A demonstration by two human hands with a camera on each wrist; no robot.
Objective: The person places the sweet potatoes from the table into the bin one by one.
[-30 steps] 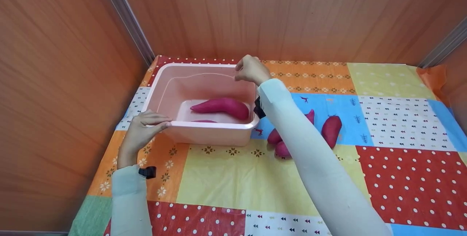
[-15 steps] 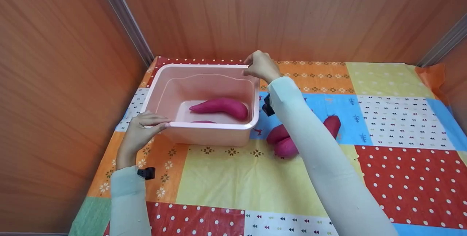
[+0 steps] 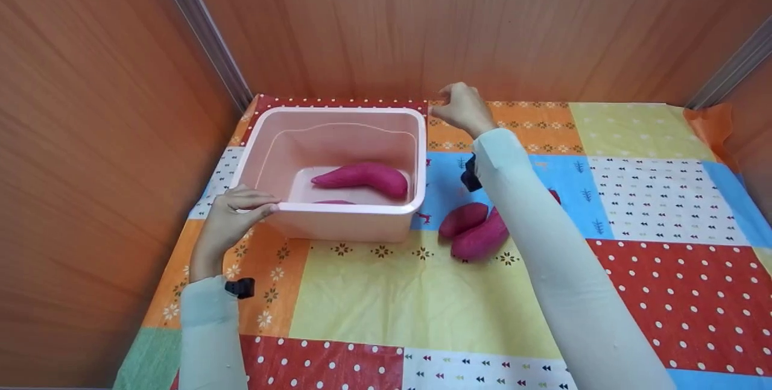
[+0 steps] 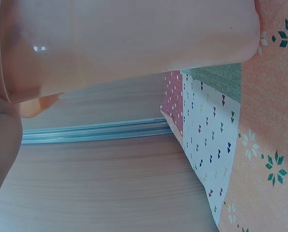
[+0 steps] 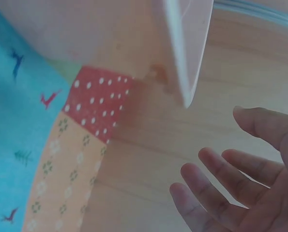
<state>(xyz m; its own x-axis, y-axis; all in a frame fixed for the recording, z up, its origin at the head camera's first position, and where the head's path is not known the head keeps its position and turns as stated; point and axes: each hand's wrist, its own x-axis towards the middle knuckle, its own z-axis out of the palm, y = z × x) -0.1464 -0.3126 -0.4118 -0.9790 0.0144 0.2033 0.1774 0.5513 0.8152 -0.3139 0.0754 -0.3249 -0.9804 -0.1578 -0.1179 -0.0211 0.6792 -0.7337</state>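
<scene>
A pale pink plastic basin (image 3: 344, 225) stands upright on the cloth. My left hand (image 3: 230, 218) pinches its rim at the near left corner, thumb and fingers at the edge; the left wrist view shows this hand (image 4: 2, 140) beside the basin wall (image 4: 129, 36). Inside lies a curved purple-red sweet potato (image 3: 369, 178), and a sliver of another (image 3: 335, 202) shows behind the front wall. My right hand (image 3: 467, 109) hangs just right of the far right corner, apart from it. The right wrist view shows its fingers (image 5: 209, 193) spread and holding nothing near the rim (image 5: 178, 58).
Two sweet potatoes, a darker one (image 3: 464, 221) and a brighter one (image 3: 479, 240), lie together right of the basin. The tip of another (image 3: 555, 196) peeks from behind my right sleeve (image 3: 561, 257). A wood-grain wall (image 3: 392, 28) stands close behind the basin.
My right hand has let go of the basin's far right rim and drawn off to the right. The left hand keeps its place on the rim. The basin stays about where it was.
</scene>
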